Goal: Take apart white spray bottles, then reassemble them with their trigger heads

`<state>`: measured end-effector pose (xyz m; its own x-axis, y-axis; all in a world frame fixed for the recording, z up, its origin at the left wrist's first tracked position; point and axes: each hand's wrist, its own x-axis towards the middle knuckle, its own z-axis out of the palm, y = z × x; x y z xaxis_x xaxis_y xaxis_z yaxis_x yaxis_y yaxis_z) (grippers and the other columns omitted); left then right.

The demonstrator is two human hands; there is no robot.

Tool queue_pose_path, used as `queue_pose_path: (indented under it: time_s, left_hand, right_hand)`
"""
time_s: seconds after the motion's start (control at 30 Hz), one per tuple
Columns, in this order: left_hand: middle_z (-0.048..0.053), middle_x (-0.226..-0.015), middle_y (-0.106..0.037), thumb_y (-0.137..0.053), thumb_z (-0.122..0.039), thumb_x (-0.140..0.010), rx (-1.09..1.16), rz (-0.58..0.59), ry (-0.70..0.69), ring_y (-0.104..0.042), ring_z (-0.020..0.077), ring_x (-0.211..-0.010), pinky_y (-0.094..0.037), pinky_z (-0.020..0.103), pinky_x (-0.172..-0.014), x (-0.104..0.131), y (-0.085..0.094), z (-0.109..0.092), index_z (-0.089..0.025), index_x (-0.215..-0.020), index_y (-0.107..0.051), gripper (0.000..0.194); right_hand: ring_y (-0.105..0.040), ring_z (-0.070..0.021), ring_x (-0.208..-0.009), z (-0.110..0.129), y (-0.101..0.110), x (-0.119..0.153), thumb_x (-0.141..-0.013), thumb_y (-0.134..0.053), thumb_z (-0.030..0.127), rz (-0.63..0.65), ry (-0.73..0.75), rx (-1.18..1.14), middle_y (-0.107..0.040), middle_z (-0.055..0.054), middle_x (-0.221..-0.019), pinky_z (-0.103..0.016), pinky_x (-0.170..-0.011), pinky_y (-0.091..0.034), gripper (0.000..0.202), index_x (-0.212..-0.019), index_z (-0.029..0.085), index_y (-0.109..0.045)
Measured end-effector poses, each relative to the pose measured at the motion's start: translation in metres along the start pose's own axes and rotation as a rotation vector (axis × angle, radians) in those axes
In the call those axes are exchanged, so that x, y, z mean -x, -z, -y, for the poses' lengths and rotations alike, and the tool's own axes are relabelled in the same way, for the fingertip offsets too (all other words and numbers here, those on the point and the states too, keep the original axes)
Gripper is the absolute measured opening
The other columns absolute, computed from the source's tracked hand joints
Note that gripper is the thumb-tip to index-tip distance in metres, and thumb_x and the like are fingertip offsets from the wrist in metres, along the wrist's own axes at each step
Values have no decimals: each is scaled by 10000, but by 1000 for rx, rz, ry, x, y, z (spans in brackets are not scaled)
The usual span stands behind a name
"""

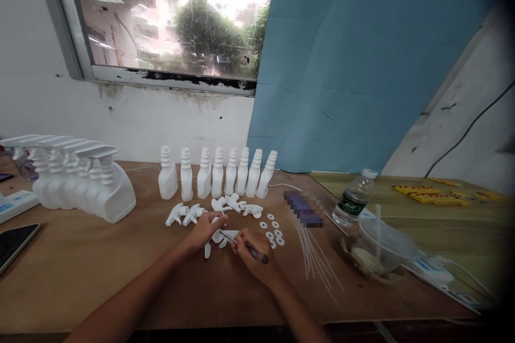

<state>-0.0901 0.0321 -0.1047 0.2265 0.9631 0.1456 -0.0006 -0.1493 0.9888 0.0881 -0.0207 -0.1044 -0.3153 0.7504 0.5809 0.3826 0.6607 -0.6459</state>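
Note:
My left hand (pixel 208 229) is closed around a white spray trigger head (pixel 217 236), partly hidden by the fingers. In my right hand (pixel 253 250) is a slim screwdriver (pixel 258 255) with a dark handle; its thin metal shaft points left and its tip meets the trigger head. Another white trigger part (pixel 230 234) lies close beneath the hands. Several more spray trigger heads (pixel 177 214) rest on the brown table just beyond. White washers (pixel 270 235) are scattered right of my right hand, and thin white dip tubes (pixel 308 257) fan out farther right.
Several white bottles (pixel 218 174) stand in a row behind. Assembled spray bottles (pixel 116 192) cluster at left, near a phone (pixel 18 243). A purple packet (pixel 303 210), water bottle (pixel 354 201), plastic cup (pixel 386 241) and power strip (pixel 430 273) are at right. Yellow packets (pixel 434 195) lie beyond.

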Motion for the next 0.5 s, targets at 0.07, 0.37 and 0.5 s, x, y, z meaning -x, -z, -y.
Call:
queue_pose_path:
  time_s: [0.07, 0.37, 0.5]
  left_hand:
    - [-54, -484, -411, -724, -443, -701, 3, 40, 19, -350, 79, -439, -248, 199, -432, -1, 1, 3, -171, -533, -466, 411]
    - [-51, -416, -410, -665, -535, -746, 123, 199, 140, -326, 63, -332, -176, 199, -339, 1, 0, 4, -179, -541, -448, 465]
    - [-47, -406, -426, -605, -570, -780, 189, 177, 188, -334, 68, -293, -186, 202, -305, 3, -3, 1, -187, -550, -444, 475]
  right_hand:
    - [-578, -131, -536, -3, 1, 0, -915, -464, 239, 16, -39, -34, -625, 10, -612, -256, -548, -433, 249, -670, 223, -508]
    - [-609, -138, -527, 0, -3, -2, -912, -513, 387, 33, -210, -462, -650, -3, -640, -263, -536, -495, 292, -674, 222, -473]
    - [-664, -169, -725, 11, 0, -7, -915, -522, 320, 46, -76, -391, -684, -40, -801, -296, -679, -538, 182, -770, 217, -560]
